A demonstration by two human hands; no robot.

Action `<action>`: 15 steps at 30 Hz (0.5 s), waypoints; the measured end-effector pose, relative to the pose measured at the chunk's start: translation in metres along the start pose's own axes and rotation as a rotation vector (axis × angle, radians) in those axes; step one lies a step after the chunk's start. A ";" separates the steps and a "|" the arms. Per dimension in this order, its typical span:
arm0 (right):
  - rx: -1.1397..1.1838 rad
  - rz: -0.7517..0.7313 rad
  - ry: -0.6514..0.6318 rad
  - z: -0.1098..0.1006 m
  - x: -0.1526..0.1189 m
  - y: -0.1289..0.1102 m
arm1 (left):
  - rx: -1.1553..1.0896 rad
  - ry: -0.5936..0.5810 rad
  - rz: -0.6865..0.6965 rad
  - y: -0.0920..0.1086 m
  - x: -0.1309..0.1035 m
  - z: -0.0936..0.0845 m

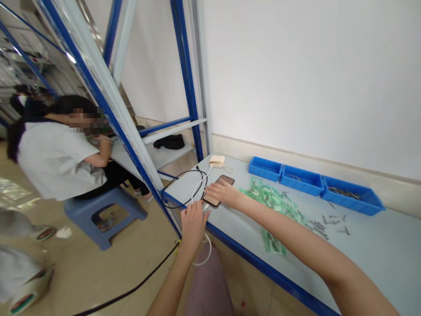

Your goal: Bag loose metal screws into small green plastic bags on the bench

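A phone (218, 190) lies flat near the left end of the bench (378, 245). The right hand (222, 193) rests spread on it; the left hand (194, 221) pinches the white cable (201, 181) at its near end. Rigid, slick and breakable, the phone seems best gripped by its long edges.

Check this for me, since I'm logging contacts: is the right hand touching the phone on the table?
Touching. The head view shows the right hand resting on the phone, fingers overlapping its near end.
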State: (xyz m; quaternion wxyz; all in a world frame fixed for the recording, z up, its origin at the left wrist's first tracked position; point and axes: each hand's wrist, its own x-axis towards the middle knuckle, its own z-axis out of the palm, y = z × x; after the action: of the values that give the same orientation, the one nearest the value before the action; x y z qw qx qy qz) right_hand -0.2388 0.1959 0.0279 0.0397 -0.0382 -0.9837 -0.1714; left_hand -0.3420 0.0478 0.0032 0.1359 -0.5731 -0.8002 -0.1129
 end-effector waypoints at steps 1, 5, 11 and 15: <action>-0.007 0.003 -0.024 0.001 0.006 -0.001 | 0.000 0.002 -0.002 0.000 0.000 -0.001; -0.030 0.033 -0.089 0.004 0.016 0.000 | 0.005 -0.022 -0.008 -0.006 0.002 -0.004; -0.064 0.046 -0.082 0.006 0.019 0.001 | -0.029 -0.058 0.016 -0.009 0.003 -0.002; -0.064 0.051 -0.130 0.007 0.028 0.001 | -0.044 -0.079 -0.008 -0.008 0.004 -0.002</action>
State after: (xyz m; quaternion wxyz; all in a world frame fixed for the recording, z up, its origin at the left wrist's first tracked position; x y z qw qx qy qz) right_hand -0.2667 0.2008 0.0242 -0.0214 -0.0756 -0.9769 -0.1987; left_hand -0.3508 0.0479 0.0061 0.0913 -0.5769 -0.8044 -0.1084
